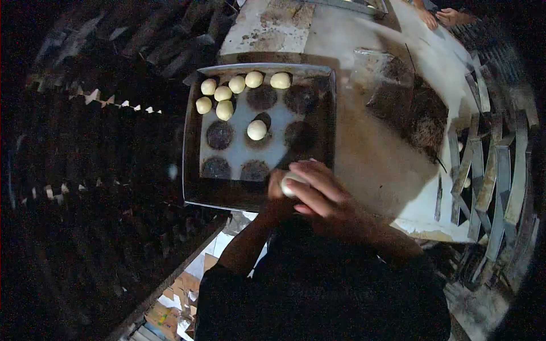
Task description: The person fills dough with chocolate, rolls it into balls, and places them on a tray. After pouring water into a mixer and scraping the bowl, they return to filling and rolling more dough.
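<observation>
My left hand (275,189) and my right hand (325,192) come together over the near right part of a metal baking tray (227,205). A pale, smooth dough ball (291,184) is cupped between them, partly hidden by the fingers. My right fingers curl over it from above, and my left hand wraps it from the left side. Inside the tray, several dough balls (224,110) cluster at the far left. One dough ball (257,130) sits alone near the middle. Dark round patches (219,135) mark the tray's bottom.
The tray rests at the left side of a light worktable (364,170). A crumpled clear plastic bag (375,61) and a dark brown patch (426,111) are to the right. Another person's hands (427,19) show at the far edge. Stacked metal pieces (500,165) line the right side; cardboard (187,284) lies below left.
</observation>
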Demonstrator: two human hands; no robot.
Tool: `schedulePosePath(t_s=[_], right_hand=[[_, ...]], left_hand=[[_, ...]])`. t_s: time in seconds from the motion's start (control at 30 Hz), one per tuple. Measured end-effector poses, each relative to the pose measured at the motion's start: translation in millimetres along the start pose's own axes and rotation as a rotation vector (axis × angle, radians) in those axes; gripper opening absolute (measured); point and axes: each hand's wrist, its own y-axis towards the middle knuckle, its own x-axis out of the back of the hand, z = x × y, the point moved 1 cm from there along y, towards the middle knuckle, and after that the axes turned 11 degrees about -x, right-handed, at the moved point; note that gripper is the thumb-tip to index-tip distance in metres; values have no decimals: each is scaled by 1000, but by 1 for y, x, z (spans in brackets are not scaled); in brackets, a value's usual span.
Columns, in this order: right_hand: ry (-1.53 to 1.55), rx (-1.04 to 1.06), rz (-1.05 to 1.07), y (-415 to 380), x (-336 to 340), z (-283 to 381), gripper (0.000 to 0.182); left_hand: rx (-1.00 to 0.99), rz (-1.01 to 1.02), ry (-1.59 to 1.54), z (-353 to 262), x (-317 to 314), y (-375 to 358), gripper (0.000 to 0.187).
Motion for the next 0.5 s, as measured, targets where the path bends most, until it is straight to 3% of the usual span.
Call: schedulePosePath(t_s=[0.03,0.1,0.13,0.23,0.3,0.37,0.43,0.5], right_hand=[[-30,156,22,7,-16,-6,44],[65,62,-6,0,-53,-22,46],[69,-34,28,-2,-64,-30,46],[44,-235,45,10,-81,-68,48],[-22,-279,-43,32,-86,-101,54],[-309,-386,90,35,-108,-124,62],[-484,-413,188,43,-114,-138,69],[-542,-372,265,38,-109,-140,75]], left_hand=[[-83,117,337,42,-22,-12,24],[-24,286,361,51,-15,-19,28],[121,329,48,20,11,-8,29],[155,190,-73,4,53,-5,40],[54,47,95,-15,105,7,42],[-167,-256,98,13,146,10,45],[-19,-406,-30,13,184,10,44],[-61,-500,370,29,209,19,39]])
